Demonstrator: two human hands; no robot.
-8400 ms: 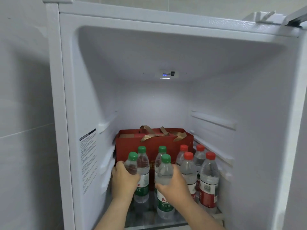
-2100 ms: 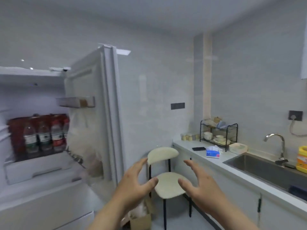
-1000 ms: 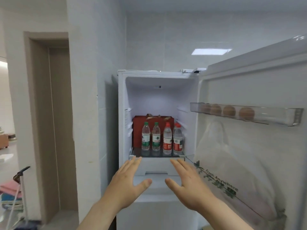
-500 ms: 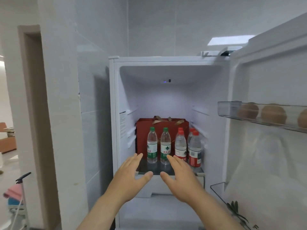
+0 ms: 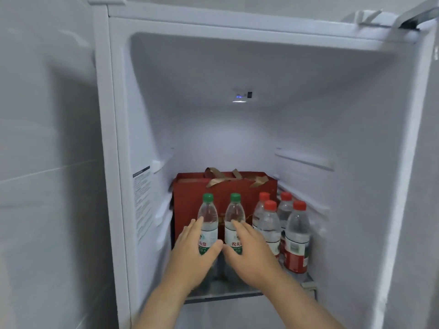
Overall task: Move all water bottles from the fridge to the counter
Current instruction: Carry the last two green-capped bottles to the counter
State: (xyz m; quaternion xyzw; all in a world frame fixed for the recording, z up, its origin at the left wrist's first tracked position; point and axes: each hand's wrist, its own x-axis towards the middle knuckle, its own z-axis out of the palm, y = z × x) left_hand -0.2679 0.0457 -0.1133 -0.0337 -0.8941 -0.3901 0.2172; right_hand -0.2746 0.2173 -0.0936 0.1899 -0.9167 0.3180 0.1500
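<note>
Fridge (image 5: 114, 148) interior with door swung open, seen from in front and slightly above. On glass shelf (image 5: 237, 293) at bottom of compartment: six water bottles, all upright. Left green-capped bottle (image 5: 208, 217) and right green-capped bottle (image 5: 235, 216) side by side at front left, just before red gift box (image 5: 187, 193) with gold ribbon (image 5: 222, 179) at back of shelf. Four red-capped bottles (image 5: 297, 236) clustered to right in two rows, close to right inner wall. Left hand (image 5: 192, 254) spread, fingers straight along left flank of left green-capped bottle, thumb crossing low over its label; not closed round it, contact not discernible. Right hand (image 5: 249, 254) likewise spread, fingers straight over front of right green-capped bottle, thumb pointing left beneath its label; no grip formed. Thumb tips of both hands nearly meeting between the two bottles. Printed label (image 5: 142, 205) on left inner wall; small blue-lit control panel (image 5: 242, 97) on ceiling of compartment. Tiled wall (image 5: 47, 162) left of fridge.
</note>
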